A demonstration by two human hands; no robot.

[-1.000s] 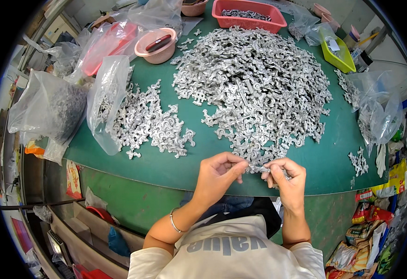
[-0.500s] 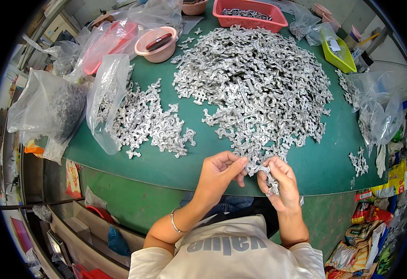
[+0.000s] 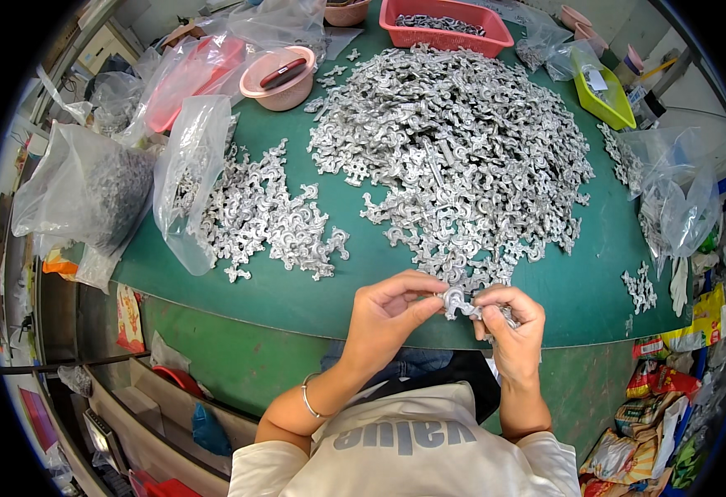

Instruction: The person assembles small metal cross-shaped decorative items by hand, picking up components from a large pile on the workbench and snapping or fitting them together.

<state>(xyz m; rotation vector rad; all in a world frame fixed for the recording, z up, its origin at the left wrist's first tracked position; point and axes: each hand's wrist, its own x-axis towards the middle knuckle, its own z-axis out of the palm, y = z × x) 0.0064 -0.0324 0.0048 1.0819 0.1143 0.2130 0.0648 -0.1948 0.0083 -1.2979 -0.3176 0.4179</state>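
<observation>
At the near edge of the green table: the person is working with both hands close together, just in front of the body.

Left hand: it is pinching one end of a small silver metal casting between thumb and fingertips; the grip is narrow and closed on the part.

Right hand: it is holding the other end of the same casting, fingers curled tight around it. Some more silver pieces seem to be sitting inside this hand, but I cannot tell how many.

Why held so: in my judgement, two hands on one piece are giving the leverage for bending or snapping it, and the hands are staying over the table edge so that falling bits land on the table.

Big heap: a large pile of the same silver castings is lying in the middle of the table, its near edge just beside the hands, easy to reach.

Smaller heap: it is lying apart at the left, next to a clear plastic bag with castings inside it.

Far side: a red tray with metal parts, a pink bowl and a yellow-green bin are standing well apart from the hands.
</observation>
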